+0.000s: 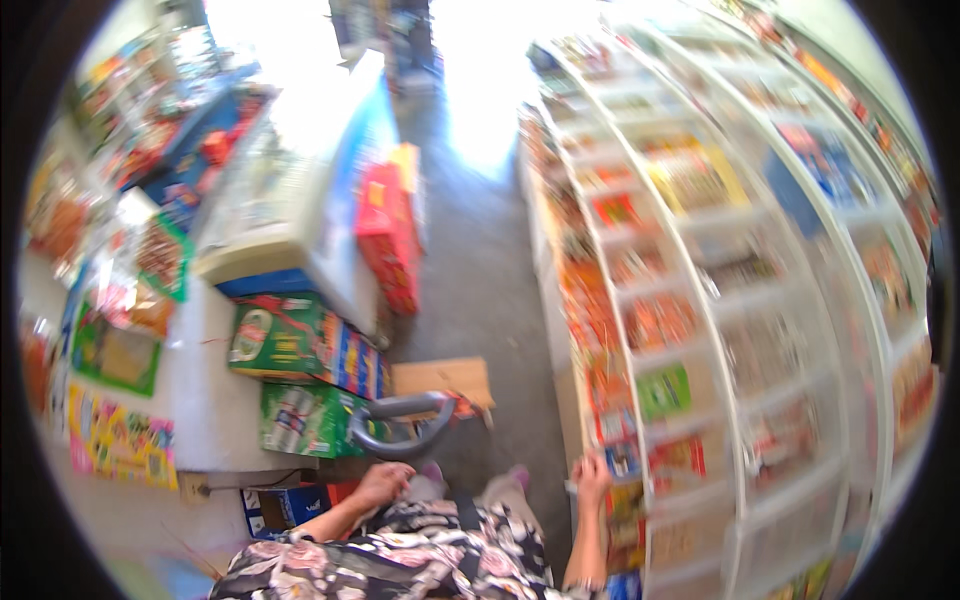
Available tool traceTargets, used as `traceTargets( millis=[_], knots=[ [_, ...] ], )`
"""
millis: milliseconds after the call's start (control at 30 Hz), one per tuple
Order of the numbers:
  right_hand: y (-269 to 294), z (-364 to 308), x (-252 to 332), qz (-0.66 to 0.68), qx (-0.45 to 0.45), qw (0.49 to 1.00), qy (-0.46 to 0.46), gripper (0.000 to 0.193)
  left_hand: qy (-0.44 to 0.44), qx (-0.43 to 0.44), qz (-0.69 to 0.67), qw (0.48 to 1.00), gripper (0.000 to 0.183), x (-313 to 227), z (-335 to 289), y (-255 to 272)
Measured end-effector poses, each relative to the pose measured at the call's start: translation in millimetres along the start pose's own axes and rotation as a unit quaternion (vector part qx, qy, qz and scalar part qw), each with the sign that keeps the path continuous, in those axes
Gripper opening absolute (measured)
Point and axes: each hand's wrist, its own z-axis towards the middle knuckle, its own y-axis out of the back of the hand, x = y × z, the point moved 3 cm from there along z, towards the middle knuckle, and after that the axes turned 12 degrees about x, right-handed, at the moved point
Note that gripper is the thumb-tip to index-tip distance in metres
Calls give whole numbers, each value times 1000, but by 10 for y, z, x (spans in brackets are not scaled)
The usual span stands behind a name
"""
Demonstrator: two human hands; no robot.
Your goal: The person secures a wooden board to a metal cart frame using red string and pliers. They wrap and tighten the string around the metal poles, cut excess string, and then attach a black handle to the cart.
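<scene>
My left hand [385, 483] is held in front of my body with its fingers curled in. Nothing shows in it. Just beyond it is a grey loop-shaped handle [402, 424], apart from the hand. My right hand [592, 474] is beside the lower front edge of the snack shelf, close to red and blue packets [612, 425]. Its fingers are pressed together. Blur hides whether they hold something small or rest on the shelf edge.
Tiered shelving with clear plastic bins [745, 340] of packaged snacks runs along the right. On the left are a chest freezer [270, 245], green drink cartons [283, 335], red boxes [386, 235] and a white counter [215, 410] with packets. A wooden board [440, 377] lies on the grey floor [470, 260].
</scene>
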Motion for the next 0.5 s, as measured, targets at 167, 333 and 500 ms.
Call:
traceTargets(
  millis=[167, 333, 500],
  knots=[
    [-701, -244, -61, -3, 77, 995, -56, 24, 15, -18, -34, 999, 37, 61, -3, -62],
    [-1077, -442, -276, -26, 219, 969, -110, 23, 13, -126, -112, 986, 28, 485, -79, 306],
    [-1141, -447, -303, -25, 230, 963, -141, 22, -28, -225, -347, 910, 21, 796, -219, 840]
  ],
)
